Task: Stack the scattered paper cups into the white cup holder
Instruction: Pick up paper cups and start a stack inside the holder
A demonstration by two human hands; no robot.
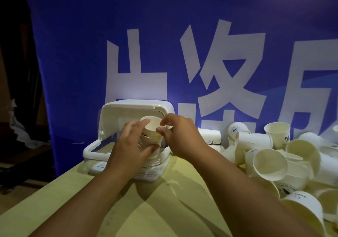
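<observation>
Both hands are on the job, wrapped round one nested stack of paper cups (pixel 150 135) right in front of the person. Left hand (pixel 130 146) closes on the stack's near-left flank, thumb low against the ribbed rims, fingers up towards the open mouth. Right hand (pixel 180 138) pinches from the other side, thumb and forefinger at the top cup's rim. The stack stands nearly upright, mouth up, tipped a touch towards the left hand, and its long axis runs straight down into the white cup holder (pixel 128 151) beneath the hands. Whether the foot of the stack is seated on the holder's slatted floor is hidden behind the left hand. My read: seating it calls for a push straight down along that axis, with both hands equally near. The holder's raised lid (pixel 136 107) arches just beyond the fingertips. Out past the right forearm, a heap of scattered cups (pixel 285 158) sprawls across the bench (pixel 155 209), lying every which way, nearest to the right hand. Plenty left.
</observation>
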